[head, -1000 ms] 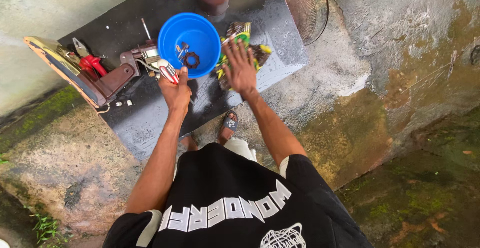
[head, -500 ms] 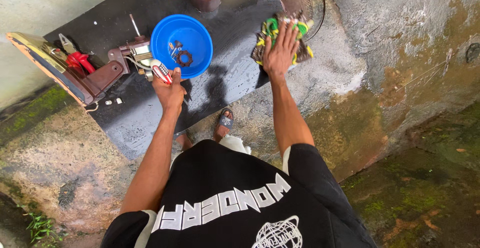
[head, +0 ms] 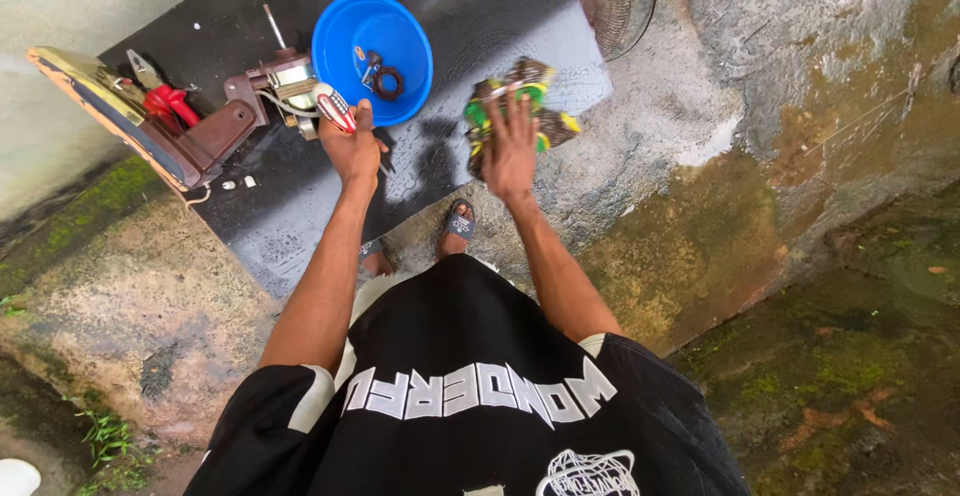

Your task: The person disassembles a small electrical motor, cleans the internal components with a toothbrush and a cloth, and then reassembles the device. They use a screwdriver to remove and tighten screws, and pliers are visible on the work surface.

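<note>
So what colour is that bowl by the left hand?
The bowl is bright blue, seen clearly in the head view, just beyond the left hand.

Red-handled screwdriver (head: 335, 108) tilted beside blue bowl; crumpled green-yellow rag (head: 520, 106) flat on dark board.

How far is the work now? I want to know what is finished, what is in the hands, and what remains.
Done: small parts lie in the blue bowl, and a motor unit sits bare on the dark board. In hand: the left hand grips a red-and-white-handled tool; the right hand presses a multicoloured cloth. Left: red-handled pliers lie unused; the motor unit is not put together.
</note>
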